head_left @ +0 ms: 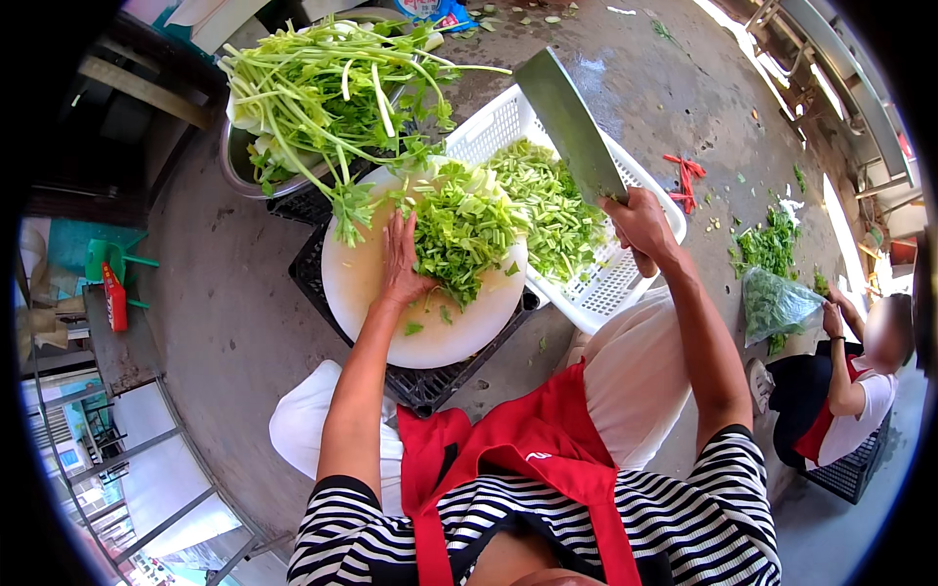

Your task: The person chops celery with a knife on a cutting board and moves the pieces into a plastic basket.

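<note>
My right hand (639, 225) grips the handle of a broad cleaver (575, 128), its blade raised above a white perforated plastic basket (663, 194) that holds chopped green stalks (546, 212). Fingers spread, my left hand (401, 256) lies on a round white cutting board (359, 308), against the left side of a heap of chopped leafy greens (465, 234). The heap touches the hand's thumb and spills towards the basket. Beyond the board, a metal basin (238, 165) is piled with uncut leafy stalks, likely celery (322, 88), some of which hang over the board's far edge.
A black plastic crate (418, 388) supports the board. At the right, a co-worker (843, 381) sits on another crate, holding a clear plastic bag of greens (780, 304). Loose greens (769, 242) and a red tie (685, 179) lie on the floor. A green dustpan (99, 258) is far left.
</note>
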Demonstrator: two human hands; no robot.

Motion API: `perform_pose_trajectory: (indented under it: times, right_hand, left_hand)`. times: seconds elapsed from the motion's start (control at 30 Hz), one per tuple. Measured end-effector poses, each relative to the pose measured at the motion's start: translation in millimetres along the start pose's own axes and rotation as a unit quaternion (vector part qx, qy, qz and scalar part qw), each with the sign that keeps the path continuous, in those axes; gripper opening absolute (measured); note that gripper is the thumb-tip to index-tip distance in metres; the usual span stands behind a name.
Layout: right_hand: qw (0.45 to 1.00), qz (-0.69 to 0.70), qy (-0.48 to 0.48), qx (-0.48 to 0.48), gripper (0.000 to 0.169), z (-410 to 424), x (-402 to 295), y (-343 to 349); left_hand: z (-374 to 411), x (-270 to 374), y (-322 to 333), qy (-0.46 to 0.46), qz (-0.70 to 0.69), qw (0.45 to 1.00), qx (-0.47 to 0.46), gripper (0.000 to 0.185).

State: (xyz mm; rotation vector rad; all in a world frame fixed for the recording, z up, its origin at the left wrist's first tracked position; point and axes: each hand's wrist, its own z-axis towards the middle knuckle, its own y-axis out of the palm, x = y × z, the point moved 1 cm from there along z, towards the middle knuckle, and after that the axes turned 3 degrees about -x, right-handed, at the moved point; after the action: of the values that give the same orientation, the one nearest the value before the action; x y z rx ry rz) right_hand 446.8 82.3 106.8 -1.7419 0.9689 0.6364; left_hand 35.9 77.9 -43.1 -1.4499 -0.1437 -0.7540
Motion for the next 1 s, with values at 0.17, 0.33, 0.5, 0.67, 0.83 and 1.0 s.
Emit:
perform_pose_trajectory:
  times: [0.17,0.33,0.5,0.67,0.83,1.0]
  right_hand:
    - [0.993,0.108,0.016,0.041,0.029,12,6,-3]
    - [0.989,0.14,0.014,0.045,0.03,24,2,-1]
    - [0.992,0.119,0.013,0.038,0.028,28,-1,1]
    - [0.991,0.117,-0.007,0.06,0.028,30,0,-1]
    - [0.987,0.144,-0.002,0.076,0.026,28,5,-2]
    - [0.986,0.158,-0.003,0.058,0.028,34,5,12]
  left_hand:
    - [70,18,24,0.03,-0.045,0.996,-0.066,0.133]
    - [144,42,81,0.063,-0.012,0.998,-0.018,0.131]
    - [186,92,88,0.023,-0.088,0.987,-0.135,0.129]
    - [85,91,14,-0.032,-0.103,0.99,-0.085,0.135]
    - [-67,73,34,-0.098,0.102,0.99,-0.016,0.14]
    - [14,107,89,-0.04,0.023,0.997,0.058,0.114]
